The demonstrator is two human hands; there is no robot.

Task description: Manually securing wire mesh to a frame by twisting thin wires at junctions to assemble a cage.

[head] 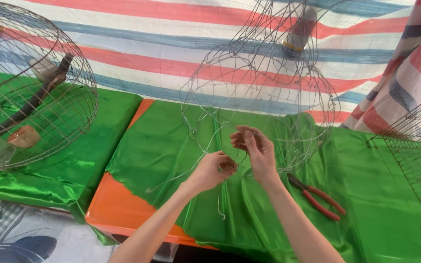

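We see a half-built wire cage (259,83), a rounded open lattice of thin grey metal strands, standing on a table draped in glossy, wrinkled green satin cloth (171,146). Where the cloth stops, the table's smooth orange top (110,204) shows along the near edge. The left hand (213,170) is curled, its fingertips pinching a loose thin wire (220,207) whose free end hangs down toward the cloth. The right hand (254,148) is raised just beside it, fingers bent around a strand at the cage's lower rim; the two hands nearly touch. To the right of the right forearm, pliers (317,195) with red handles lie flat on the cloth, apart from both hands. At far left we note a finished round wire cage (35,83) of denser mesh, lying tilted, with a dark perch-like bar and small cups inside. At the right edge a flat panel of square wire grid (415,156) leans in. Behind everything hangs a woven tarpaulin (147,48) striped red, white and blue.
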